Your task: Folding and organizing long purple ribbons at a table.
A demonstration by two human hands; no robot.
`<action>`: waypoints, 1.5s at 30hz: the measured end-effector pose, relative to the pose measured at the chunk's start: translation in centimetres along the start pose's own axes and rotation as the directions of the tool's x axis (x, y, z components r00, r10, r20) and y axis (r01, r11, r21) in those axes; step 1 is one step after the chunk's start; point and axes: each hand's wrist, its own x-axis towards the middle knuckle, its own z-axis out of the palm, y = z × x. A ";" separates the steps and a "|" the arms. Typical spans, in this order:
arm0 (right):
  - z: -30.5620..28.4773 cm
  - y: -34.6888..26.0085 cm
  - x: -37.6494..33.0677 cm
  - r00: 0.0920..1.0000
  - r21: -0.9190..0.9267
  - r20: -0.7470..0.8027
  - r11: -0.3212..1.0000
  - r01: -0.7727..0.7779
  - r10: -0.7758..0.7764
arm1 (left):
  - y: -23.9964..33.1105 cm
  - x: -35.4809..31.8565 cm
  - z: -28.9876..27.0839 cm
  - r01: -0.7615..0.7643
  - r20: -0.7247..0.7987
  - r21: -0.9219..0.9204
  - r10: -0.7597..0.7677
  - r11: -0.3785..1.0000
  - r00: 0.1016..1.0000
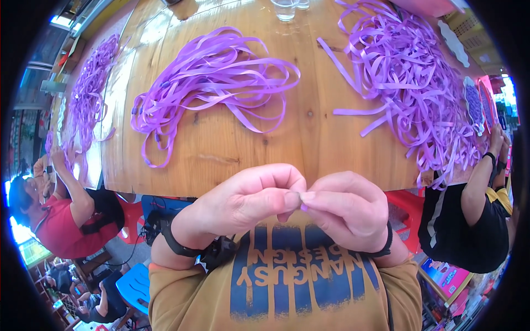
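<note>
Just off the table's near edge, my left hand (256, 194) and my right hand (349, 207) meet fingertip to fingertip in front of my chest. Both are closed in a pinch. Between the thumbs and forefingers shows a small purple piece (304, 207), the same colour as the ribbons; most of it is hidden by my fingers. Beyond my hands, a looped bundle of purple ribbons (215, 83) lies on the wooden table (221, 168), with small dark bits along its left end. A larger loose heap of purple ribbons (406, 77) covers the table's right side.
More purple ribbons (88, 94) lie at the far left. A glass (285, 10) stands at the back. One person in red (69, 220) sits at the left, another in black (469, 220) at the right. A blue stool (134, 288) is behind me on the left.
</note>
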 end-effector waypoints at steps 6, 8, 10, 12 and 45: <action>-0.4 -0.4 0.0 0.997 -0.118 0.040 0.991 0.066 -0.061 | 0.0 0.3 0.1 0.007 0.021 -0.173 -0.003 0.985 1.000; -0.6 -0.3 -0.1 0.996 -0.141 0.056 0.987 0.072 -0.065 | -0.1 0.2 0.2 -0.003 0.030 -0.179 0.009 0.984 0.999; -0.6 -0.3 -0.1 0.995 -0.167 0.069 0.983 0.077 -0.066 | 0.1 0.1 0.8 -0.004 -0.064 -0.094 -0.002 0.996 0.998; -0.4 -0.3 -0.1 0.999 -0.132 0.028 0.990 0.043 -0.039 | 0.2 0.0 0.7 -0.004 -0.059 -0.092 -0.002 0.996 0.998; -0.2 0.1 -0.2 0.993 -0.081 -0.120 0.997 -0.006 -0.003 | -1.1 0.7 2.1 -0.389 -0.068 0.753 0.651 0.530 0.756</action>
